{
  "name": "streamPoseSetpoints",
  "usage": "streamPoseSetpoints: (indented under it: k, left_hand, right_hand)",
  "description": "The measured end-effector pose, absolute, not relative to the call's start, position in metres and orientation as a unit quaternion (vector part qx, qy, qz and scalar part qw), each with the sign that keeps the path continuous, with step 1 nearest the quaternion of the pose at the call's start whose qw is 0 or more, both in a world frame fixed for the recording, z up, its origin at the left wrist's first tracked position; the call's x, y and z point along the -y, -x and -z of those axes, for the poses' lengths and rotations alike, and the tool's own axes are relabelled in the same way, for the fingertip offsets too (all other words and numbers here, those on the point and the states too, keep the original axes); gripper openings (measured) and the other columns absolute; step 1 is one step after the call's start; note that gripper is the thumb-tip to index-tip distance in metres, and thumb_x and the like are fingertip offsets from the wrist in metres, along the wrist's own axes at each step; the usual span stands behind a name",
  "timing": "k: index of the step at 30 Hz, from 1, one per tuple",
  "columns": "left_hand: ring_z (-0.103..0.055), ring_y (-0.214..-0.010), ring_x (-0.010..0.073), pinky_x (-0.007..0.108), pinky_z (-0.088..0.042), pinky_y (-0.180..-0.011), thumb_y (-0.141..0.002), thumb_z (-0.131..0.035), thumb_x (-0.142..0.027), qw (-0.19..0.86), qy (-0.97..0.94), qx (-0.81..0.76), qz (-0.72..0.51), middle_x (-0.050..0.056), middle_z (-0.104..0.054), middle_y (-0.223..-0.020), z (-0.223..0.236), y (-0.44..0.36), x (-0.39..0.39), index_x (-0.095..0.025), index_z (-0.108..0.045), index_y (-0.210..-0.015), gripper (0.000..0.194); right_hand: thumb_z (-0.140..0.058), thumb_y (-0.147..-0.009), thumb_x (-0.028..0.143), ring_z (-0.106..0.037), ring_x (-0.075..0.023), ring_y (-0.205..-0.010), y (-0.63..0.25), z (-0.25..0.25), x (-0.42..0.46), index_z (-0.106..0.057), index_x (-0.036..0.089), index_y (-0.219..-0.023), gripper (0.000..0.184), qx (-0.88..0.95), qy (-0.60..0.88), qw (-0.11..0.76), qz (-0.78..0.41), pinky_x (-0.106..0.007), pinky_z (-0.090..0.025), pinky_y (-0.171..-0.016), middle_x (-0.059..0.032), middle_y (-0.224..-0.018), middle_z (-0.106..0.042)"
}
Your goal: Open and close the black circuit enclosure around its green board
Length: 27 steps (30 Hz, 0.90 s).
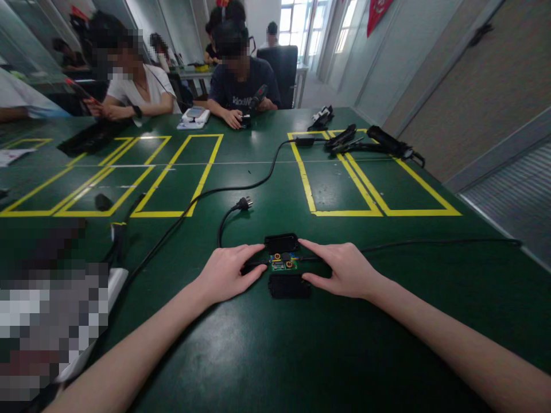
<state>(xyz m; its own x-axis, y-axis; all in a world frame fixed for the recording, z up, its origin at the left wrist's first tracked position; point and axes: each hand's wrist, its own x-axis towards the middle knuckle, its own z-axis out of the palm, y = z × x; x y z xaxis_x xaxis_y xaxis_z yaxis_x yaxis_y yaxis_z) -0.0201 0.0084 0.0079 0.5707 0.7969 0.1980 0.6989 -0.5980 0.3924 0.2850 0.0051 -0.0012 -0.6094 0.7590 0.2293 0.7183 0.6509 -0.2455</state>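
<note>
Coarse squares mask most of a flat, white-edged object point(116, 287) at the lower left of the frame, its near side cut off by the edge, while in the upper centre a dark tool point(259, 97) in the grip of a co-worker in a navy shirt point(262, 74) is hard to make out. At centre, a small green circuit board with copper-coloured rings point(284, 262) lies on a dark green tabletop point(275, 355) between a person's two bare hands, the left hand point(235, 269) and the right hand point(344, 268), whose lower fingers are tucked out of sight. Thumb and forefinger stand apart on each, with the board in the gap between the hands. Both forefingers reach the ends of a black plastic casing half point(282, 243) just above the board; the right thumb rests at the upper corner of a second black casing half point(289, 287) just below. The left thumb ends just beside the board, near a black cable point(255, 266) partly covered by that hand; whether it touches is unclear.
</note>
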Motion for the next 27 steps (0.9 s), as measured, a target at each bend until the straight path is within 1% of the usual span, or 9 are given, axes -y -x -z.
streamPoseSetpoints:
  k: [7, 12, 23, 27]
  left_hand:
    - [-0.076, -0.071, 0.0168, 0.027, -0.057, -0.065, -0.100, -0.060, -0.037, 0.144, -0.872, -0.434, -0.174, 0.006, -0.082, -0.110, -0.0091, 0.0199, -0.0085, -0.020, -0.069, -0.132, 0.038]
    - [-0.076, -0.069, 0.0171, 0.027, -0.057, -0.064, -0.099, -0.061, -0.038, 0.143, -0.872, -0.435, -0.174, 0.006, -0.082, -0.109, -0.0090, 0.0196, -0.0090, -0.019, -0.069, -0.132, 0.038]
    - [-0.076, -0.069, 0.0172, 0.027, -0.057, -0.066, -0.099, -0.061, -0.039, 0.151, -0.869, -0.441, -0.166, 0.006, -0.082, -0.109, -0.0074, 0.0198, -0.0097, -0.021, -0.069, -0.133, 0.039]
    - [-0.076, -0.071, 0.0173, 0.027, -0.058, -0.067, -0.099, -0.061, -0.039, 0.155, -0.867, -0.443, -0.166, 0.006, -0.082, -0.109, -0.0077, 0.0193, -0.0097, -0.021, -0.069, -0.132, 0.039]
  right_hand:
    - [-0.068, -0.094, 0.046, -0.080, -0.0256, -0.084, -0.2860, 0.0019, -0.0049, -0.057, 0.014, -0.150, 0.065, 0.893, 0.416, 0.155, -0.075, -0.035, -0.062, -0.074, -0.0133, -0.106, -0.082]
    - [-0.065, -0.096, 0.047, -0.080, -0.0256, -0.081, -0.2852, -0.0002, -0.0050, -0.058, 0.010, -0.148, 0.064, 0.894, 0.413, 0.158, -0.076, -0.035, -0.062, -0.074, -0.0142, -0.103, -0.083]
    - [-0.065, -0.096, 0.047, -0.080, -0.0254, -0.083, -0.2850, 0.0003, -0.0058, -0.056, 0.009, -0.148, 0.066, 0.894, 0.412, 0.156, -0.081, -0.035, -0.063, -0.075, -0.0147, -0.105, -0.082]
    - [-0.066, -0.095, 0.046, -0.080, -0.0250, -0.083, -0.2854, -0.0001, -0.0058, -0.056, 0.012, -0.150, 0.065, 0.893, 0.414, 0.154, -0.087, -0.035, -0.063, -0.075, -0.0135, -0.105, -0.083]
